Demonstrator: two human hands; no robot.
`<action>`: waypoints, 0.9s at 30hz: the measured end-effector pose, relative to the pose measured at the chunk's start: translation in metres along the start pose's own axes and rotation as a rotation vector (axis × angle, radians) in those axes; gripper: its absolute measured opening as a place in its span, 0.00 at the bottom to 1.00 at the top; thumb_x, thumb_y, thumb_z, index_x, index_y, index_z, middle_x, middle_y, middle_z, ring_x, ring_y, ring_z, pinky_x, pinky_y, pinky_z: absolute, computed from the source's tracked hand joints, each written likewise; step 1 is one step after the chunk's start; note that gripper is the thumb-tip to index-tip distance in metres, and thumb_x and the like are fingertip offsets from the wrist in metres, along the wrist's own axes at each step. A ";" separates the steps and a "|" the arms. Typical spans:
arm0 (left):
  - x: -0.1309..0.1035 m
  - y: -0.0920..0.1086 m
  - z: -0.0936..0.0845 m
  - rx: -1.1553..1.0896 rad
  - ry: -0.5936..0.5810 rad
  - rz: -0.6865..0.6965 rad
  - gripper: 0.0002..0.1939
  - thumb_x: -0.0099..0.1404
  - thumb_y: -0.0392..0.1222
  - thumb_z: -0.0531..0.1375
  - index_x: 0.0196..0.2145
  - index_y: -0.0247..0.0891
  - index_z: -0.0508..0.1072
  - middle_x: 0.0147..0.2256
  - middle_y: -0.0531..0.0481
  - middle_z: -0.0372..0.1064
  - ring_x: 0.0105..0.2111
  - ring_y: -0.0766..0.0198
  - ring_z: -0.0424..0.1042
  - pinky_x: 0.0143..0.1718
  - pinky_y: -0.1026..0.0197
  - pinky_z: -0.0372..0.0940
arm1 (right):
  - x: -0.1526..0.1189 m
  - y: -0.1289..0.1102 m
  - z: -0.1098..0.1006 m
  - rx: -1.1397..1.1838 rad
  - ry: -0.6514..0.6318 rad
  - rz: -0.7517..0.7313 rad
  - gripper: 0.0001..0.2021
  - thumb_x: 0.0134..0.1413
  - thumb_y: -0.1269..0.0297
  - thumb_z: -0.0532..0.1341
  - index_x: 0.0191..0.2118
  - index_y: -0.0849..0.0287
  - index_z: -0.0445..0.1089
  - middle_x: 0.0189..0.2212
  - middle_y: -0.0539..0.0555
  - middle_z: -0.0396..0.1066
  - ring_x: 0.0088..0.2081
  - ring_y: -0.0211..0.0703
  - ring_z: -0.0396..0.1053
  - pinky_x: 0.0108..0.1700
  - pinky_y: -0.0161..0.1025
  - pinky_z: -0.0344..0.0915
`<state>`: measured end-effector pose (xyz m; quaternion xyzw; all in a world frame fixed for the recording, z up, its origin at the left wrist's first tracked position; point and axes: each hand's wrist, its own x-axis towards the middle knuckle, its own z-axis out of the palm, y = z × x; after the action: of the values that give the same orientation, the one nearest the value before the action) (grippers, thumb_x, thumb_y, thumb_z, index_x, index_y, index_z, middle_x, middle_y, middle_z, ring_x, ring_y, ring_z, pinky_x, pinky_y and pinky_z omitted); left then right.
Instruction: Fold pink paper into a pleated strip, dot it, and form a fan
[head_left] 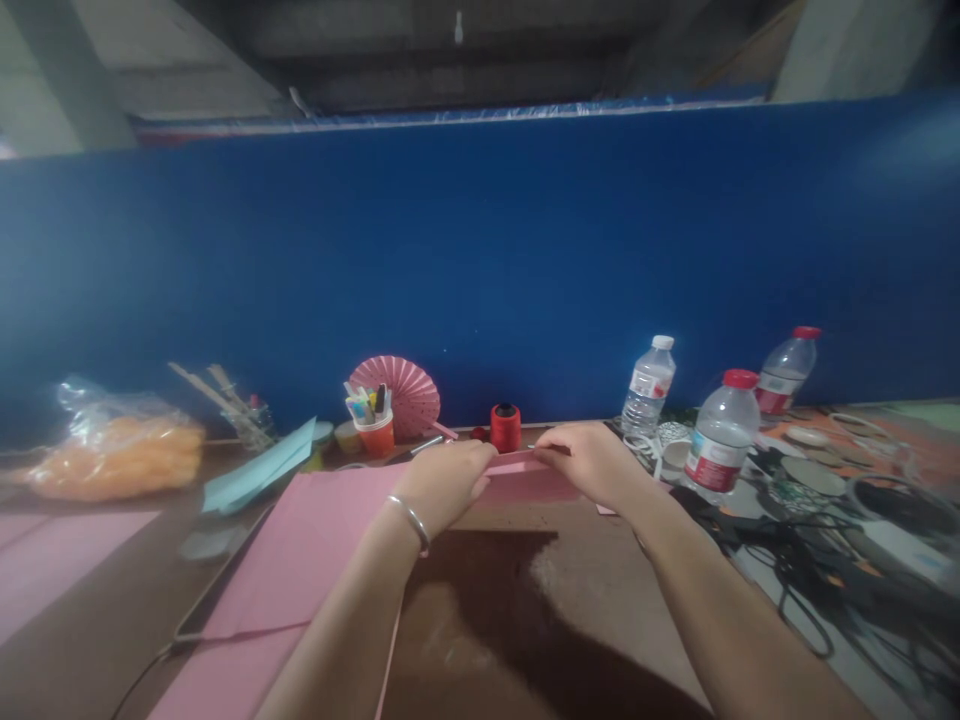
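Observation:
A narrow strip of pink paper (517, 463) stretches between my two hands, raised above the brown table. My left hand (450, 480), with a silver bangle at the wrist, is closed on the strip's left part. At the strip's right end, the thumb and fingers of my right hand (581, 455) pinch it. Larger pink paper sheets (300, 560) lie under and left of my left forearm. Just behind the strip stands a spool of red thread (505, 428). A pink pleated paper fan (405, 395) leans against the blue wall behind my left hand.
Pens stand in a red cup (376, 436) near the wall. Light blue paper (262, 468) and a plastic bag of orange material (120, 450) are on the left. To the right are plastic bottles (721, 440) and tangled black cables (795, 550). A blue partition (480, 250) closes the back.

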<state>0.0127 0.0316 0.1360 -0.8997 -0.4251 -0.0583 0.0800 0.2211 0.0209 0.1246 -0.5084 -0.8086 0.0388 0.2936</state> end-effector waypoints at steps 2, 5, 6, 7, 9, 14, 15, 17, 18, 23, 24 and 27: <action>0.000 -0.002 0.000 -0.021 -0.002 0.004 0.11 0.61 0.41 0.51 0.42 0.40 0.64 0.38 0.48 0.68 0.37 0.57 0.68 0.35 0.59 0.61 | 0.001 0.000 0.000 -0.004 0.002 -0.033 0.13 0.55 0.59 0.52 0.28 0.55 0.71 0.27 0.50 0.72 0.28 0.39 0.66 0.31 0.35 0.56; -0.001 -0.004 0.000 -0.045 0.005 0.016 0.11 0.63 0.42 0.49 0.41 0.41 0.65 0.37 0.48 0.68 0.37 0.58 0.68 0.36 0.59 0.60 | 0.002 0.000 -0.001 -0.050 0.000 -0.101 0.14 0.55 0.58 0.51 0.31 0.56 0.71 0.29 0.52 0.72 0.31 0.41 0.67 0.34 0.36 0.56; -0.001 -0.005 0.000 -0.046 0.004 0.012 0.10 0.63 0.41 0.48 0.40 0.40 0.65 0.37 0.48 0.68 0.37 0.58 0.68 0.36 0.59 0.60 | 0.003 0.001 -0.002 -0.076 -0.001 -0.126 0.14 0.55 0.57 0.51 0.32 0.56 0.71 0.30 0.53 0.72 0.31 0.42 0.67 0.36 0.37 0.56; -0.001 -0.006 0.000 -0.045 -0.001 0.003 0.10 0.63 0.41 0.48 0.39 0.40 0.66 0.36 0.48 0.69 0.36 0.59 0.68 0.36 0.60 0.60 | 0.003 0.000 -0.002 -0.104 0.001 -0.148 0.14 0.55 0.55 0.52 0.33 0.56 0.71 0.31 0.53 0.72 0.32 0.42 0.67 0.37 0.38 0.55; -0.001 -0.006 0.000 -0.043 -0.013 -0.013 0.10 0.63 0.39 0.47 0.36 0.40 0.67 0.35 0.49 0.69 0.35 0.59 0.68 0.35 0.60 0.60 | 0.003 -0.002 -0.002 -0.156 0.004 -0.183 0.14 0.54 0.54 0.53 0.35 0.55 0.71 0.32 0.53 0.73 0.34 0.43 0.67 0.39 0.39 0.54; 0.002 0.002 0.000 -0.042 -0.012 -0.012 0.11 0.63 0.38 0.47 0.35 0.40 0.69 0.33 0.48 0.70 0.34 0.59 0.69 0.34 0.60 0.60 | 0.001 -0.018 0.008 -0.216 -0.023 -0.220 0.11 0.55 0.60 0.53 0.33 0.55 0.71 0.30 0.53 0.74 0.35 0.43 0.68 0.39 0.39 0.53; 0.002 0.004 0.000 -0.038 -0.011 -0.009 0.12 0.63 0.38 0.46 0.35 0.40 0.69 0.33 0.48 0.70 0.34 0.59 0.69 0.33 0.60 0.60 | 0.001 -0.021 0.011 -0.220 -0.027 -0.212 0.11 0.56 0.61 0.53 0.32 0.56 0.71 0.30 0.54 0.74 0.35 0.42 0.68 0.39 0.38 0.53; 0.003 0.008 -0.001 -0.029 -0.012 -0.009 0.13 0.63 0.38 0.45 0.35 0.40 0.69 0.33 0.47 0.70 0.33 0.59 0.69 0.32 0.61 0.60 | 0.001 -0.024 0.016 -0.220 -0.033 -0.183 0.10 0.55 0.64 0.53 0.32 0.56 0.71 0.30 0.55 0.74 0.34 0.42 0.68 0.38 0.37 0.54; 0.003 0.009 -0.002 -0.026 -0.018 -0.018 0.13 0.63 0.38 0.46 0.35 0.41 0.69 0.33 0.48 0.70 0.33 0.59 0.69 0.31 0.61 0.60 | 0.001 -0.024 0.017 -0.216 -0.036 -0.166 0.10 0.55 0.64 0.53 0.32 0.56 0.71 0.31 0.55 0.74 0.34 0.42 0.68 0.37 0.37 0.55; -0.002 -0.008 -0.007 -0.094 -0.051 -0.089 0.14 0.63 0.45 0.46 0.32 0.42 0.70 0.30 0.50 0.70 0.30 0.61 0.68 0.30 0.63 0.58 | 0.002 -0.004 0.003 -0.151 -0.039 -0.099 0.11 0.55 0.63 0.52 0.31 0.54 0.72 0.31 0.51 0.73 0.32 0.42 0.68 0.36 0.36 0.57; -0.003 -0.013 -0.008 -0.121 -0.052 -0.097 0.14 0.63 0.45 0.46 0.32 0.42 0.70 0.30 0.51 0.70 0.30 0.62 0.68 0.29 0.63 0.58 | 0.002 0.002 -0.002 -0.138 -0.045 -0.085 0.11 0.55 0.63 0.52 0.30 0.54 0.71 0.31 0.51 0.73 0.32 0.42 0.68 0.35 0.36 0.58; -0.010 -0.027 -0.014 -0.223 -0.066 -0.090 0.14 0.62 0.44 0.46 0.32 0.41 0.70 0.31 0.52 0.70 0.30 0.64 0.67 0.30 0.65 0.57 | 0.000 0.019 -0.014 -0.087 -0.062 -0.031 0.12 0.55 0.64 0.51 0.32 0.53 0.72 0.31 0.50 0.73 0.33 0.42 0.68 0.35 0.36 0.59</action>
<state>-0.0148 0.0387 0.1509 -0.8844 -0.4584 -0.0790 -0.0373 0.2436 0.0270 0.1297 -0.5065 -0.8260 0.0147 0.2468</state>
